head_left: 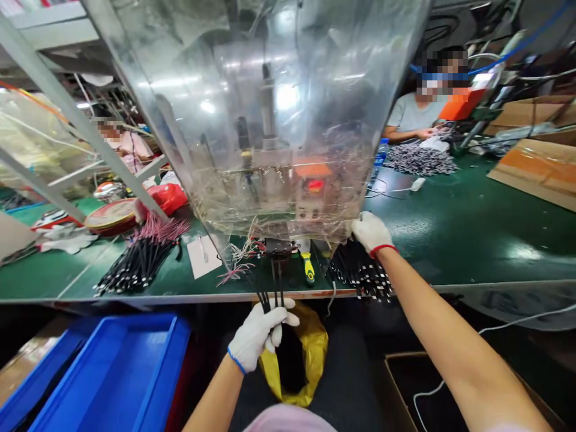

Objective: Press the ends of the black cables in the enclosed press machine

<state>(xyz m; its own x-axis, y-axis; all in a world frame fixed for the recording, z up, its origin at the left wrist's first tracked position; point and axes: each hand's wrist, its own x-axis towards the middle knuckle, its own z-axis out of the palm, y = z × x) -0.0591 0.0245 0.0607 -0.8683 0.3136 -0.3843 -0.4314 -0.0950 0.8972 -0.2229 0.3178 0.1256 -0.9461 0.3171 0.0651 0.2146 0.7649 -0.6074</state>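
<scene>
Gripping black cables (265, 302), the left hand (261, 331) is near the yellow bag (317, 348). The right hand (372, 233) is at the cable bundle (360, 273) on the green surface (441, 240); its grip cannot be determined.

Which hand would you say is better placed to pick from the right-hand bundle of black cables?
Probably the right hand: it is beside that bundle, though contact is unclear, while the left hand is farther away and holds several black cables.
</scene>
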